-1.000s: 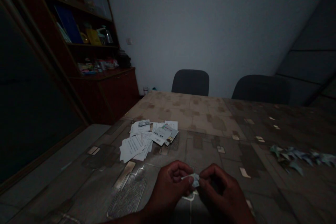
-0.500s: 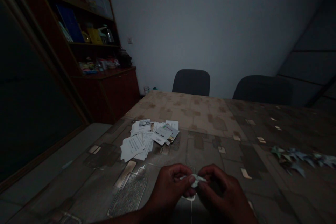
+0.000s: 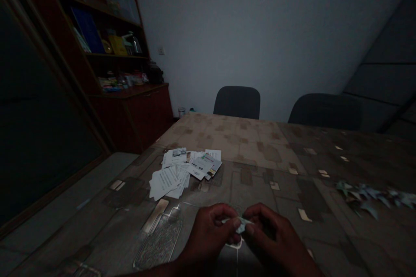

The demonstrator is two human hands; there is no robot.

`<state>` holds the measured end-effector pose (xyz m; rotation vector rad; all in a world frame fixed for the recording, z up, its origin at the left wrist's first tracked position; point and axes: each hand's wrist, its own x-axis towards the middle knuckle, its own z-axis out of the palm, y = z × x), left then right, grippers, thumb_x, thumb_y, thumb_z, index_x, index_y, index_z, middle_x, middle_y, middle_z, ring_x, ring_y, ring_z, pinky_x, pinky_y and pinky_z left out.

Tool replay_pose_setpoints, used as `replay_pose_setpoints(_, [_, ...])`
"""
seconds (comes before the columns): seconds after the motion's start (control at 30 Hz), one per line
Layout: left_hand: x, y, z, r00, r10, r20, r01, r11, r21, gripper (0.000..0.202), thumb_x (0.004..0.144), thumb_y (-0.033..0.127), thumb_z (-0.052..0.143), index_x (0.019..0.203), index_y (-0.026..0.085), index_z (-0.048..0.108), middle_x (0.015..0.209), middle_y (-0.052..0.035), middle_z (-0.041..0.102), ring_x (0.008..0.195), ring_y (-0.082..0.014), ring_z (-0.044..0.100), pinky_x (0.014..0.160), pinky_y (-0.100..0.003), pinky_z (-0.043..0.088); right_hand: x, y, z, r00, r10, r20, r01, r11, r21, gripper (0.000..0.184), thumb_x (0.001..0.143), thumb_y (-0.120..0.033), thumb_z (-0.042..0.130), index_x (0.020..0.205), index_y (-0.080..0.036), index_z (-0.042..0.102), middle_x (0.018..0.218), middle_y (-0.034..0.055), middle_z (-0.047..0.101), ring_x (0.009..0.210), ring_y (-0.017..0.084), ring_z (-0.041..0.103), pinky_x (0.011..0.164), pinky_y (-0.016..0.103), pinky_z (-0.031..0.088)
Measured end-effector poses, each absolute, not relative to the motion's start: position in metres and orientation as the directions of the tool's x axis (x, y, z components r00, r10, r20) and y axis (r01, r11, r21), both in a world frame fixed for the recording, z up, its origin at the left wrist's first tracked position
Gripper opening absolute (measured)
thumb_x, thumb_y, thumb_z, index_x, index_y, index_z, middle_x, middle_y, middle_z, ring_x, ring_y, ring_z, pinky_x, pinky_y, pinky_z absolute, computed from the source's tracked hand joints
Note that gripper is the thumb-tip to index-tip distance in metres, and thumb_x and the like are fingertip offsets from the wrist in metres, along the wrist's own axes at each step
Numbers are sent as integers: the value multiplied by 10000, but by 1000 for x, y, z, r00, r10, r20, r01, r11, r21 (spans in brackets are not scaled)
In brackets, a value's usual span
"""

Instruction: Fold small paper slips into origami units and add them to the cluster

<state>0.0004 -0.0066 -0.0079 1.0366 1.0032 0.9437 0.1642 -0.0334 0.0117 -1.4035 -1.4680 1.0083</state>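
A pale wall [image 3: 279, 39] closes off the far side, with a red-brown shelf cabinet [image 3: 147, 114] at the left. The desk [image 3: 208, 134], under a patterned covering, occupies the foreground; two dark chairs [image 3: 236, 103] [image 3: 326, 110] stand along its far edge. A loose pile of printed paper sheets [image 3: 165, 181] lies left of centre, and a row of folded paper pieces [image 3: 373, 199] lies at the right. At the near edge, the left hand [image 3: 211, 230] and right hand [image 3: 274, 231] face each other. Each grip is closed to a thumb-and-finger pinch on one small folded paper [image 3: 241, 227], positioned between the fingertips. The step in hand appears to be shaping this paper. The next move calls for light, even pressure from both pinches; fold details are too small to read.
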Motion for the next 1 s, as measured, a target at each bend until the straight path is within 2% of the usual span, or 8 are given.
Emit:
replay_pose_setpoints(0.13, [1,-7,-8,264,944,-196,-131,237,963,384,619,464,794,689,125,626,553,-22,629,504,-148,601,510,-241,443,165,-34,9,-32,999,-15,328,-4,-945,316,775,-465,626,626,-191,577,549,-47,462,542,131,439,505,231,315])
replay_pose_setpoints(0.3, [3,-7,-9,268,939,-215,-145,260,955,369,636,454,787,698,128,626,556,-14,628,491,-140,600,500,-230,427,166,-33,9,-59,995,76,298,90,-950,336,792,-481,610,621,-194,574,610,-22,495,604,150,465,545,241,348])
replay_pose_setpoints(0.53, [3,-4,-10,243,940,-240,-84,267,960,374,609,466,783,655,140,604,532,-17,628,464,-135,579,485,-231,414,168,-30,5,-41,999,-9,276,3,-961,266,762,-391,608,595,-187,581,539,-42,473,550,132,426,525,235,317])
replay_pose_setpoints(0.7, [3,-5,-8,240,947,-215,-44,232,972,329,644,426,772,680,136,620,554,-17,629,502,-149,596,508,-241,439,164,-29,4,-27,999,-16,287,-8,-958,272,754,-412,581,600,-189,562,547,-42,454,552,131,421,493,223,308])
replay_pose_setpoints(0.87, [3,-6,-12,267,949,-169,-15,180,984,303,694,405,759,673,130,632,559,-14,621,508,-149,601,512,-240,439,163,-29,5,17,995,103,409,87,-909,178,715,-304,565,572,-200,545,546,-43,482,548,137,468,526,234,355])
replay_pose_setpoints(1.0, [4,-4,-14,277,939,-202,-12,213,977,370,652,471,779,665,133,628,548,-12,617,483,-144,589,502,-245,439,164,-30,9,-11,964,267,480,239,-844,146,722,-244,554,584,-205,579,591,-19,547,580,152,524,563,245,393])
